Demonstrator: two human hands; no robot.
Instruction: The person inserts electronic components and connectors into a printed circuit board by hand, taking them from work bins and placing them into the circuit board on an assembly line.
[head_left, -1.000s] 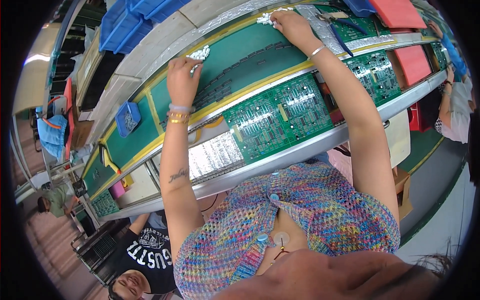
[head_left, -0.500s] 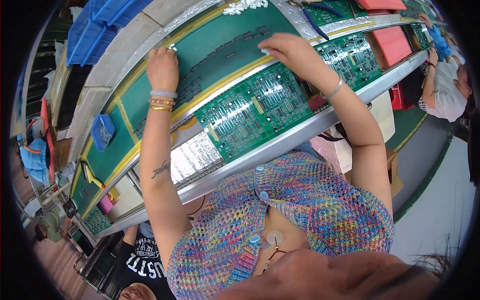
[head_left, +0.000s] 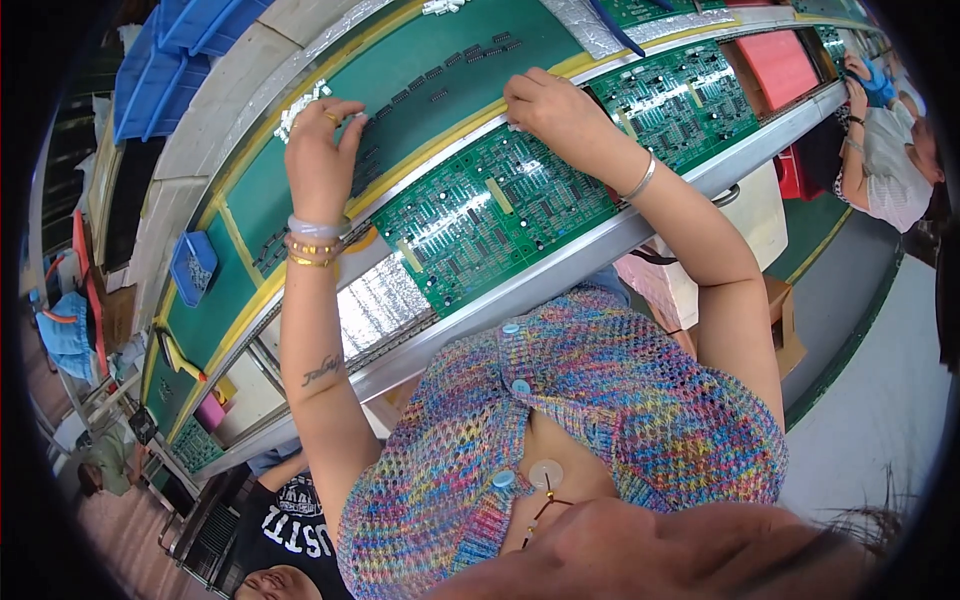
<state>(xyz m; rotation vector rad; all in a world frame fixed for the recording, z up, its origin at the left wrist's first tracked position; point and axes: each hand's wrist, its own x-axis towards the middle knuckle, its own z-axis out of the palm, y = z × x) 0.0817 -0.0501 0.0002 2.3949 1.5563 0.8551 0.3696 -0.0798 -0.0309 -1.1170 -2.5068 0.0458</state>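
Observation:
My left hand [head_left: 320, 150] is over the green bench mat, thumb and forefinger pinched on what looks like a small white connector at their tips. Beside its knuckles lies a pile of small white connectors [head_left: 303, 108]. My right hand [head_left: 560, 118] bends down over the far edge of a populated green circuit board [head_left: 500, 215]. Its fingers are closed on a small white connector [head_left: 515, 127], mostly hidden by the fingertips. Rows of black chips [head_left: 432, 74] lie on the mat between my hands.
A second circuit board [head_left: 680, 95] and a red panel [head_left: 777, 72] sit along the rail to the right. Pliers [head_left: 615, 28] lie at the far side. At left are a blue parts tray [head_left: 193, 268] and stacked blue bins [head_left: 165, 75]. A co-worker [head_left: 880, 150] sits at far right.
My left hand has come off the white pile, turned, and its fingers now show a pinch. My right hand has moved nearer and down to the board's far edge with the white connector.

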